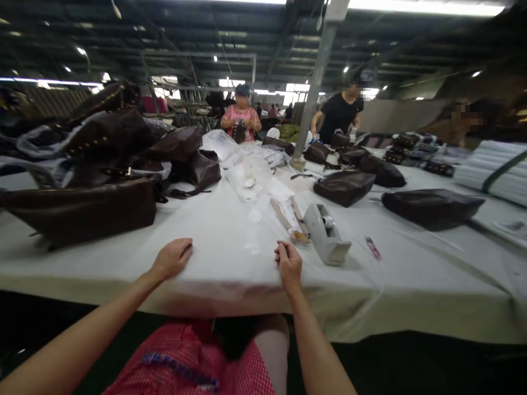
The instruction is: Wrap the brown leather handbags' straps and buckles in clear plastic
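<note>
My left hand rests on the white-covered table near its front edge, fingers loosely curled in, and nothing shows in it. To the right, my right hand hovers or rests over the same edge. Its fingers are bent toward the thumb, with no object visible between them. Just beyond it stands a grey tape dispenser. Cardboard strips lie beside the dispenser. A dark brown leather bag lies to the left of my left hand, not touching it.
More brown bags are heaped at the left. Others, such as one dark bag, lie at the right. A small pink-handled tool sits right of the dispenser. Clear plastic wrap covers the middle. A metal post rises there. Co-workers stand beyond.
</note>
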Available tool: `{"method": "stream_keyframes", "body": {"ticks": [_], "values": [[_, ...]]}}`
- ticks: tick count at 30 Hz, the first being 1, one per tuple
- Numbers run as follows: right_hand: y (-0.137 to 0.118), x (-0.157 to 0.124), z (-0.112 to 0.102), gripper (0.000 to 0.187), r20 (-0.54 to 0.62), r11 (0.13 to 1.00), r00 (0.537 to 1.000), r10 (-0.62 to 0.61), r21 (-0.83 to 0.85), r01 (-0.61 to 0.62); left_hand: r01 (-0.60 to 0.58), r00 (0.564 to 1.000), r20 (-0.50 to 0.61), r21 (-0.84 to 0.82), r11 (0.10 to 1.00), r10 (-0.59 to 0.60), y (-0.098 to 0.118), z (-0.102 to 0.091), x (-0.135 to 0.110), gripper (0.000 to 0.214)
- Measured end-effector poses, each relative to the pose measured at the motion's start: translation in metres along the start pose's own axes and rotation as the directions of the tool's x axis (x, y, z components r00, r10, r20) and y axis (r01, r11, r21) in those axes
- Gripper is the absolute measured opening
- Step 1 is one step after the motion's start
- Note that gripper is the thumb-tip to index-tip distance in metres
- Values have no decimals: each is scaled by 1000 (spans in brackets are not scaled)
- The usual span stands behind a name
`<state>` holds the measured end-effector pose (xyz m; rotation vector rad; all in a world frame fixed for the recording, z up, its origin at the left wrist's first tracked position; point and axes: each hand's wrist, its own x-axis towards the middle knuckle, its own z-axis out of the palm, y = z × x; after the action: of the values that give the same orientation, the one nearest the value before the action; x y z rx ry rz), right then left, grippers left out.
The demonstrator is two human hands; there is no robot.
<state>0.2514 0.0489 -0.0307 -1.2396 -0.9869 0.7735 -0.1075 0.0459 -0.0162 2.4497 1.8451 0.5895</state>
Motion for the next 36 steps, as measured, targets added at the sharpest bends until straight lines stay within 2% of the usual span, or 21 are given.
{"method": "stream_keyframes", "body": {"ticks": [4, 16, 23, 27, 32, 36], "values": [[6, 1, -2, 34, -6, 999, 1000, 29, 25, -29, -26, 999, 43, 46, 999, 24, 10, 1, -4, 41], [7, 3, -3, 28, -14, 1000, 1000, -3, 15, 3, -4, 1000, 22, 83, 997, 2, 18, 1, -5, 41], [8, 0, 0, 26, 31, 996, 999, -43, -80, 45, 8, 999, 45, 93, 996, -12, 19, -3, -3, 43], [6, -4, 5, 27, 53, 981, 992, -117, -147, 124, -2, 1000, 24, 85, 996, 0, 13, -1, -4, 48], [5, -3, 8, 24, 90, 946, 972, -216, -225, 231, 21, 997, -80, 14, 1000, -20, -3, 11, -5, 53], [7, -1, 12, 25, 68, 958, 983, -172, -222, 183, 4, 984, -177, -59, 998, -14, -22, 29, -7, 43]]}}
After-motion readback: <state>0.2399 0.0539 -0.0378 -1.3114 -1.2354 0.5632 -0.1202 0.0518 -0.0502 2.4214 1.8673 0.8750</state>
